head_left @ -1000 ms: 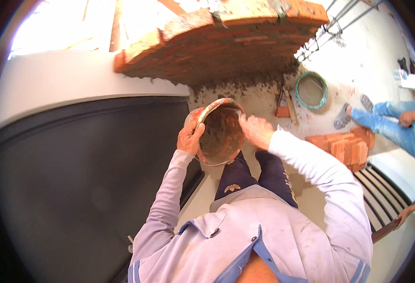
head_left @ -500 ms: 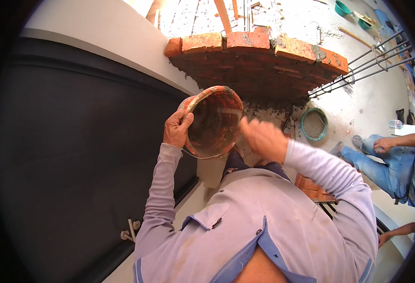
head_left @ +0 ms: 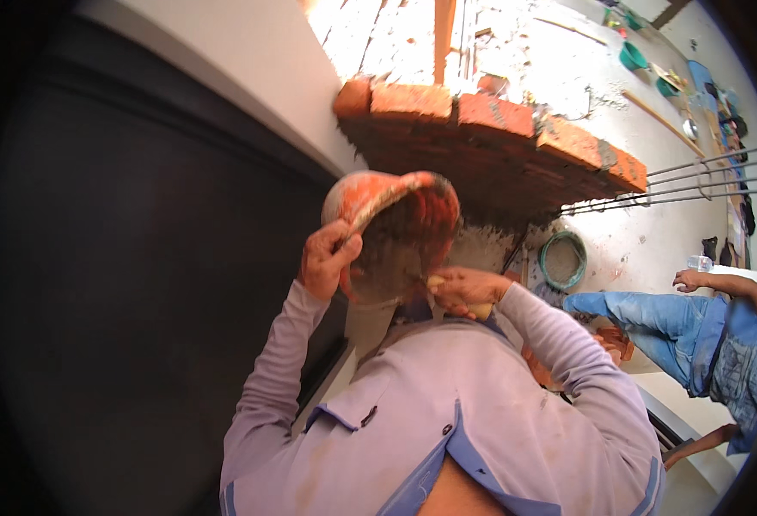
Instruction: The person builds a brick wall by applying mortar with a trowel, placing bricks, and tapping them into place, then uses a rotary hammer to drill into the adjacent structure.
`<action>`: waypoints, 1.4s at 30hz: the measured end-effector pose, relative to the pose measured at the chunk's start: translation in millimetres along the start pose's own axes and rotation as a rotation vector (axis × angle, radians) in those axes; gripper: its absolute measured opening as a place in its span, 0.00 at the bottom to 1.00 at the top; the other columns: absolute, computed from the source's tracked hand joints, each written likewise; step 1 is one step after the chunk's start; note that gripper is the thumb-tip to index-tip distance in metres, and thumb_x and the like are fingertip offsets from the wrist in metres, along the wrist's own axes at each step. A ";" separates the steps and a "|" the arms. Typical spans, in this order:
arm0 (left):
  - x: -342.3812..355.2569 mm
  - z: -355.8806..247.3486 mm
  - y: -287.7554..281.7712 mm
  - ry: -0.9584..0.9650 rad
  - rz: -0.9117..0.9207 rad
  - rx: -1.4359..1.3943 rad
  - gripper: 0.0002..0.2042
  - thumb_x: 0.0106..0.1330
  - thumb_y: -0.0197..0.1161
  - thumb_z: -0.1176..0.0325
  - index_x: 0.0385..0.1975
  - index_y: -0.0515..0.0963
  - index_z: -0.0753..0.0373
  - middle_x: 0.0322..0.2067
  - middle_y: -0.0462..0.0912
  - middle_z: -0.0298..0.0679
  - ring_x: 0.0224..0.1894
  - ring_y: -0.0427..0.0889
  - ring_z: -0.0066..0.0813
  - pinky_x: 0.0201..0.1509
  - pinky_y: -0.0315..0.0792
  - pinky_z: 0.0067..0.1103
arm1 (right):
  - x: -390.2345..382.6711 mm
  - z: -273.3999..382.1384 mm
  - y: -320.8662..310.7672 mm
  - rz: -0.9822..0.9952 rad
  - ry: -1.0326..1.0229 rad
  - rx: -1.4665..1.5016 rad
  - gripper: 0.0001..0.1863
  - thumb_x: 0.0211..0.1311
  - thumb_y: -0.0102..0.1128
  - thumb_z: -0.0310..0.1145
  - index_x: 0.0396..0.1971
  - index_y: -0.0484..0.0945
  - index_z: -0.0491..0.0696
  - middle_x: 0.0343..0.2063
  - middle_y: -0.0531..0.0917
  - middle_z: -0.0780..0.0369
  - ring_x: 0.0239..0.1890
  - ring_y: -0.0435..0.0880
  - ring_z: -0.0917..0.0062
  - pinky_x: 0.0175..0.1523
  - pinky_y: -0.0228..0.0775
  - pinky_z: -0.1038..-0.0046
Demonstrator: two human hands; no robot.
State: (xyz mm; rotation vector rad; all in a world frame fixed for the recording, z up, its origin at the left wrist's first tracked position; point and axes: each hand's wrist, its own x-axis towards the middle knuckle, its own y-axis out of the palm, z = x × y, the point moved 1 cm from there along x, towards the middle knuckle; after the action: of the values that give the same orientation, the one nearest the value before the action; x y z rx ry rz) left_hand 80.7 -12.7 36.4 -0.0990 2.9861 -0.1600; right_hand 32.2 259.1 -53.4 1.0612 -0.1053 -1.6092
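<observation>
A brick wall (head_left: 496, 113) stands beyond a dark panel (head_left: 155, 258); a green basin (head_left: 545, 260) sits on the pale floor (head_left: 615, 271), near a co-worker (head_left: 653, 320); the orange bucket (head_left: 363, 196) hangs tilted, held up by the left hand (head_left: 327, 260), fingers clamped over its rim; the right hand (head_left: 466, 291) (at the bucket's mouth) has fingers curled tight round a yellowish handle (head_left: 481, 311)

Dark panel (head_left: 155, 275) left, white wall (head_left: 245, 73), brick wall (head_left: 460, 163), brightly lit floor (head_left: 559, 64) beyond
</observation>
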 end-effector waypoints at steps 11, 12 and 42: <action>-8.1 42.9 -16.3 0.112 -0.309 -0.253 0.14 0.71 0.56 0.63 0.21 0.69 0.59 0.21 0.63 0.22 0.25 0.58 0.10 0.29 0.56 0.12 | -34.1 75.3 51.4 -0.661 -0.265 -1.740 0.27 0.54 0.57 0.29 0.56 0.66 0.44 0.31 0.76 0.53 0.26 0.81 0.62 0.30 0.74 0.65; -7.2 43.0 -11.9 0.108 -0.297 -0.249 0.14 0.71 0.55 0.63 0.21 0.69 0.59 0.21 0.62 0.22 0.25 0.57 0.10 0.29 0.55 0.12 | -42.3 76.7 45.3 -0.618 -0.249 -1.774 0.33 0.50 0.58 0.28 0.60 0.64 0.44 0.32 0.75 0.56 0.27 0.81 0.65 0.29 0.74 0.67; 24.9 27.5 45.8 -0.123 -0.227 -0.175 0.13 0.70 0.57 0.64 0.22 0.69 0.57 0.21 0.64 0.21 0.25 0.58 0.09 0.27 0.56 0.11 | -81.7 136.7 -4.6 -0.204 -0.405 -2.065 0.19 0.59 0.50 0.30 0.49 0.69 0.36 0.28 0.78 0.55 0.26 0.84 0.65 0.27 0.76 0.68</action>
State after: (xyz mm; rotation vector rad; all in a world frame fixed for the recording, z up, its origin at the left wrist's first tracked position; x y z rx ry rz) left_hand 57.6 28.1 0.7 -0.4517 2.8521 0.0801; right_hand -67.5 265.9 70.7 -0.8645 1.1684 -1.1556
